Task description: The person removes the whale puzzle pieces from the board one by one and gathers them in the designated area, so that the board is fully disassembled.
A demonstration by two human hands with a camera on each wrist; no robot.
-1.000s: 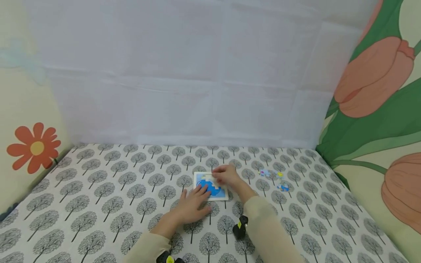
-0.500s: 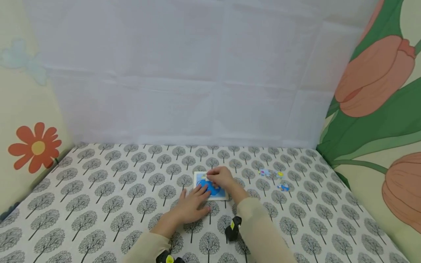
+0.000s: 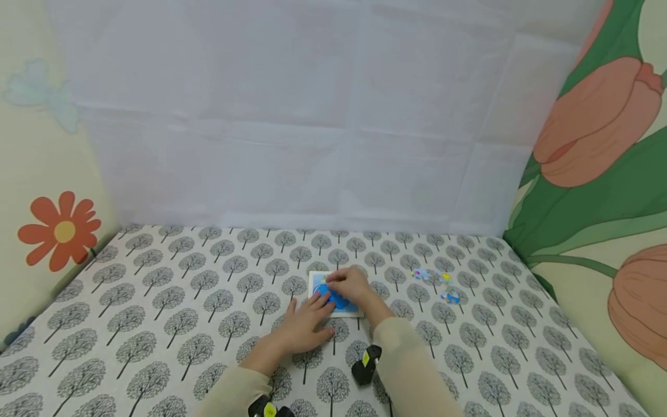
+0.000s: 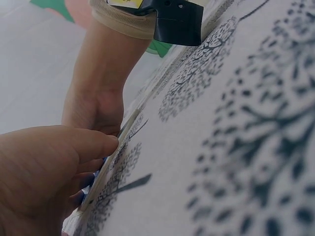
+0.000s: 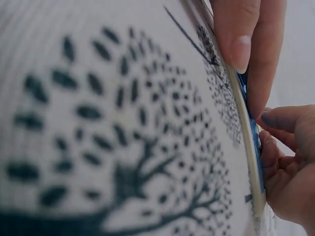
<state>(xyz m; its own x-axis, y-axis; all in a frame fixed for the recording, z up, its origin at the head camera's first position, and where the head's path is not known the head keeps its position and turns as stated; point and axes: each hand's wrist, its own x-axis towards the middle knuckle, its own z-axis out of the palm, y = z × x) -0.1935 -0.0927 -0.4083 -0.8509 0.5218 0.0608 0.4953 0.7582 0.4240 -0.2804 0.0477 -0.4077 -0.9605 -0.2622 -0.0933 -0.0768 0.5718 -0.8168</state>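
A small square jigsaw puzzle board [image 3: 350, 314] with a white rim and a blue picture lies on the cloth. My left hand [image 3: 304, 331] rests with straight, spread fingers on its near left part. From the right, my right hand [image 3: 353, 287] reaches over the board, thumb and forefinger pinched together at its upper middle on a puzzle piece mostly hidden by the fingers. In the right wrist view, the curled right hand [image 5: 293, 169] sits low at the board's edge [image 5: 252, 157], close to the left fingers [image 5: 266, 54].
To the right lie loose puzzle pieces: a pale lilac one [image 3: 420, 273], a yellow one [image 3: 446, 277] and a blue one [image 3: 451, 298]. A tree-print cloth [image 3: 182, 324] covers the table, and a white sheet [image 3: 292, 116] hangs behind it.
My right hand has moved left over the board, carrying the puzzle piece from the upper right to the upper middle. The left hand stays in place.
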